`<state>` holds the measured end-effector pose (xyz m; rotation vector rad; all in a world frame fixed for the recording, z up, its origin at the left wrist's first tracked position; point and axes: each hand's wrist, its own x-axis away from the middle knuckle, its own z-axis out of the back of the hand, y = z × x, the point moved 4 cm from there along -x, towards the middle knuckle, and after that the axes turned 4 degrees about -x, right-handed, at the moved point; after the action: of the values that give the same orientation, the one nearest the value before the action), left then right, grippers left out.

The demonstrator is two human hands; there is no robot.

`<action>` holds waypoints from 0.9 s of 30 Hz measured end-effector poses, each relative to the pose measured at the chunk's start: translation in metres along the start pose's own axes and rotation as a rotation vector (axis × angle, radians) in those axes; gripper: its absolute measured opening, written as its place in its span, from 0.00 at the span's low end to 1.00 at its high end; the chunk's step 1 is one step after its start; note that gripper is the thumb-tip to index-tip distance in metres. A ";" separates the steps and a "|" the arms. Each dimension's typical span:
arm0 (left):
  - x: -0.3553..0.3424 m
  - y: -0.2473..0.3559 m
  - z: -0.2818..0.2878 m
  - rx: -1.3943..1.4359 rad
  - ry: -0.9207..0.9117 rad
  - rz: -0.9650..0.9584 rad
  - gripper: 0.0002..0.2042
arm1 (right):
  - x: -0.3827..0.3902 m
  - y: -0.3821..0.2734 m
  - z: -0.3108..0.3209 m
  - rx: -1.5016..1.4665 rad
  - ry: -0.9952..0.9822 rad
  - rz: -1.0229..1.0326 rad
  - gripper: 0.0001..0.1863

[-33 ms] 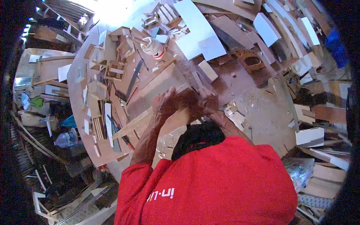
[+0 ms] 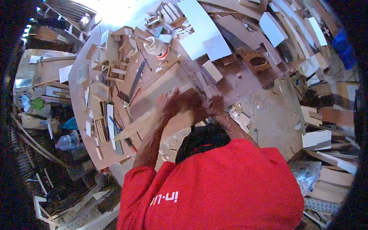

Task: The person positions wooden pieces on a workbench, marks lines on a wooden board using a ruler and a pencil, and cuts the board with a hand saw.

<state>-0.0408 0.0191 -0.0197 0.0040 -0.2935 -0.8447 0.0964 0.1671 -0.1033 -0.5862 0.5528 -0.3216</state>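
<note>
One board (image 2: 138, 125): left hand (image 2: 168, 102) at its edge.
Right hand (image 2: 214, 104): blurred.
Fingers: can't tell, either hand.
Floor (image 2: 272, 111): room rightward, among scraps.

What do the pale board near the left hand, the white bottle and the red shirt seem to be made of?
Pale board: probably bare wood or plywood, with a matte tan face.
White bottle: likely plastic, smooth, judging by its milky body.
Red shirt: matte fabric, softly creased; fibre unclear.

wood workshop seen | table (image 2: 110, 158) strewn with wood strips (image 2: 101, 131), wooden frames (image 2: 117, 71) | boards (image 2: 336, 176) piled at right, wood scraps (image 2: 240, 117) scattered
</note>
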 end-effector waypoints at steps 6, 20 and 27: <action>-0.026 -0.021 0.015 0.177 0.270 -0.066 0.22 | -0.025 0.019 0.012 -0.667 -0.031 -0.486 0.17; -0.053 -0.054 -0.035 0.172 0.262 -0.013 0.41 | -0.007 0.034 -0.007 -0.946 -0.194 -0.777 0.12; -0.022 -0.032 -0.029 -0.034 0.274 -0.155 0.53 | -0.012 0.031 -0.002 -0.786 -0.153 -0.673 0.13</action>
<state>-0.0704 0.0105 -0.0570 0.1110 -0.0208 -0.9906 0.0895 0.1962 -0.1184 -1.5543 0.3022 -0.6944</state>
